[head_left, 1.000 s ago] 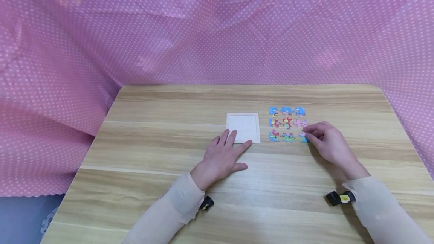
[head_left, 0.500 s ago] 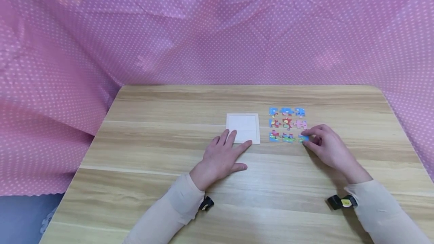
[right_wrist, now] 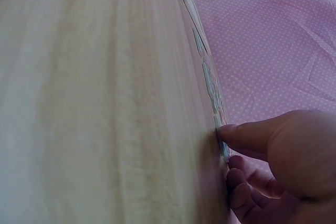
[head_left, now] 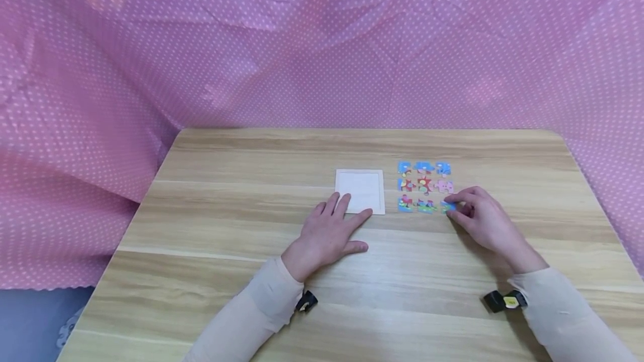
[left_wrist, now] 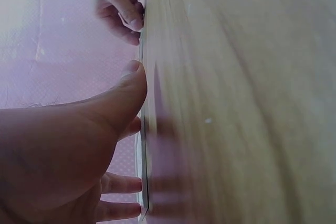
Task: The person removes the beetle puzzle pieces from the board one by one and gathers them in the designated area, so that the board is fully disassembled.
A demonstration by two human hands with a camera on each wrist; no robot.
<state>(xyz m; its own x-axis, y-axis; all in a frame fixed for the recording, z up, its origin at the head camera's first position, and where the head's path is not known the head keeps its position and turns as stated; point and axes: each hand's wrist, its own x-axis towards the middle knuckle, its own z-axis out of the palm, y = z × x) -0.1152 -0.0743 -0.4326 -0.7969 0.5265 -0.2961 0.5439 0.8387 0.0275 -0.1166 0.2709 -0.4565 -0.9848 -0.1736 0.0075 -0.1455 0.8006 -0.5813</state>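
Observation:
My left hand point(head_left: 324, 233) lies with spread, straight fingers at the near left corner of a square white puzzle tray point(head_left: 363, 190), fingertips on its edge. The thumb stands apart from the tray. At the lower right of several puzzle pieces point(head_left: 425, 185) in loose rows, my right hand point(head_left: 485, 221) pinches a blue and green corner puzzle piece point(head_left: 447, 206) between thumb and index finger. In the right wrist view that thumb point(right_wrist: 241, 136) touches the piece's near edge, low at the tabletop. The pieces show blue, red, pink and green printing and lie slightly apart.
The wood-grain table point(head_left: 241, 211) stretches around both arms. A pink dotted cloth point(head_left: 322, 49) hangs behind it and at the sides. A black wrist device point(head_left: 503, 300) is on the right wrist, another point(head_left: 307, 301) on the left.
My right thumb has shifted to the near edge of the corner piece, which now shows between thumb and index finger. The left hand stays at the tray.

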